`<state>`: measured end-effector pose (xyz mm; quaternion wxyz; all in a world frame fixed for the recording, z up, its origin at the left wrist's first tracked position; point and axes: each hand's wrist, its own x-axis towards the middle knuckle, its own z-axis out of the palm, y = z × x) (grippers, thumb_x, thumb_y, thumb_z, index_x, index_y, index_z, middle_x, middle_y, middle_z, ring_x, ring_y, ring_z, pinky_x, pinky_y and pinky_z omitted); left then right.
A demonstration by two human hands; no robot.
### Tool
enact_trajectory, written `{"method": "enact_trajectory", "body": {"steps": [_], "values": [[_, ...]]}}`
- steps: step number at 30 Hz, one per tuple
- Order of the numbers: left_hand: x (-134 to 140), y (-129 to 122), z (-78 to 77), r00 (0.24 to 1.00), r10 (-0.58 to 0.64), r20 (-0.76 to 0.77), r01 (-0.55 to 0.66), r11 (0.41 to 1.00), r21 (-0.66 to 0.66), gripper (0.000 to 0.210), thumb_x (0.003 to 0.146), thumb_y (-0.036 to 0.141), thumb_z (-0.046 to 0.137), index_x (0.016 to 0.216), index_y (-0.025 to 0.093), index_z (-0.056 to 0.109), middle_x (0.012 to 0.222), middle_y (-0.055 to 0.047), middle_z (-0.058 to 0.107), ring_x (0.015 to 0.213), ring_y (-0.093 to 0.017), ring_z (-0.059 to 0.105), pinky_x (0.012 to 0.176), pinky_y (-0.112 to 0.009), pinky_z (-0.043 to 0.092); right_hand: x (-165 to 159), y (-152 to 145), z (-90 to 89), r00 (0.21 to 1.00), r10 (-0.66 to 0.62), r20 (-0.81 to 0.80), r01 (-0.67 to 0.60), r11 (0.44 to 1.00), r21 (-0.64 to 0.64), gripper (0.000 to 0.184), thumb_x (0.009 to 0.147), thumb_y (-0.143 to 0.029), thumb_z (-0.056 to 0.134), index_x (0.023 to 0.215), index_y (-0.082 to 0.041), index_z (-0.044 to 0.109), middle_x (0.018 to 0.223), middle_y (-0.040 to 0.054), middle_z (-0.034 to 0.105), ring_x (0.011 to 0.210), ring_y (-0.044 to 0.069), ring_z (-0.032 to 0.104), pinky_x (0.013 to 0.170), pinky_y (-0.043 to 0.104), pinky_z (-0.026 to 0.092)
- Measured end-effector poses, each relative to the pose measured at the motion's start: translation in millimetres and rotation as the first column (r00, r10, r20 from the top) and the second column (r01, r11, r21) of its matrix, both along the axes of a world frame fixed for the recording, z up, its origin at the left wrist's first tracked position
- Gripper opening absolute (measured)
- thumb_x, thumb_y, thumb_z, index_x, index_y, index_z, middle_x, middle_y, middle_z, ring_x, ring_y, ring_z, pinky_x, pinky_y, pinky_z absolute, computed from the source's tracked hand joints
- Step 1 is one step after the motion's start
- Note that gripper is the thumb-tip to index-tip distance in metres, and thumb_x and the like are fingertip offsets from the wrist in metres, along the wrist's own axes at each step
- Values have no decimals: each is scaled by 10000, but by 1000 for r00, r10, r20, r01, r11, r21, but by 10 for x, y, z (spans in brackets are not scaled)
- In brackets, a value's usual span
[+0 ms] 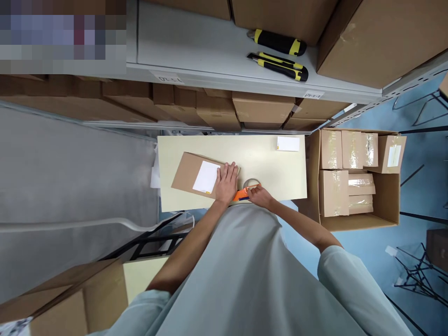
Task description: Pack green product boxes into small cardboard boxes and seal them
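Note:
A brown cardboard box (186,173) with a white label (207,176) lies slightly turned on the pale tabletop. Flat on the box's right end rests my left hand (227,185), fingers stretched out, its fingertips by the far corner. Just right of the box, close to the table's near edge, my right hand (259,196) is closed on an orange tape dispenser (241,194). The dispenser's roll of tape (251,182) shows as a ring behind my fingers. My left hand hides part of the dispenser's left end, so whether it touches the box I cannot tell.
A stack of white labels (288,143) lies at the table's (276,170) far right. Beyond its right edge stands a large open carton (371,224) with several taped boxes. Two utility knives (280,43) lie on the grey shelf (196,42) above. A white hose (115,223) runs at left.

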<state>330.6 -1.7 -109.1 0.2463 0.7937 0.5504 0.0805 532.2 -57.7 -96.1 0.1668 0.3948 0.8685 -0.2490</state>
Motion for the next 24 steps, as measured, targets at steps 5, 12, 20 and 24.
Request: {"method": "enact_trajectory", "body": {"steps": [5, 12, 20, 24], "values": [[-66, -13, -92, 994, -100, 38, 98, 994, 55, 646, 1117, 244, 349, 1748, 128, 424, 1814, -179, 395, 1768, -344, 168, 1419, -745, 97, 399, -68, 91, 999, -11, 43, 12, 1000, -13, 362, 1158, -187, 421, 1402, -13, 626, 1144, 232, 817, 1051, 295, 789, 1077, 456, 566], [-135, -106, -123, 948, -317, 38, 316, 948, 34, 713, 1067, 132, 370, 1776, 197, 396, 1813, -124, 405, 1753, -311, 235, 1440, -705, 119, 1640, 229, 477, 942, -142, 305, 145, 989, 12, 408, 1178, -368, 505, 1345, -25, 648, 1146, 283, 817, 1104, 368, 803, 1094, 469, 505], [-122, -222, -81, 866, -498, 47, 497, 867, 35, 792, 980, 61, 396, 1759, 200, 429, 1814, -103, 411, 1739, -285, 285, 1447, -666, 138, 1012, 1003, 537, 920, -249, 301, 241, 968, 64, 578, 1201, -468, 402, 1432, 33, 574, 1199, 337, 801, 1135, 368, 800, 1120, 458, 486], [-98, -222, -103, 868, -495, 35, 494, 869, 31, 782, 980, 75, 414, 1755, 177, 438, 1804, -132, 416, 1736, -312, 293, 1448, -678, 115, 502, 994, 456, 922, -297, 250, 295, 954, 45, 568, 1199, -446, 385, 1417, 32, 600, 1173, 330, 805, 1078, 356, 813, 1046, 457, 535]]}}
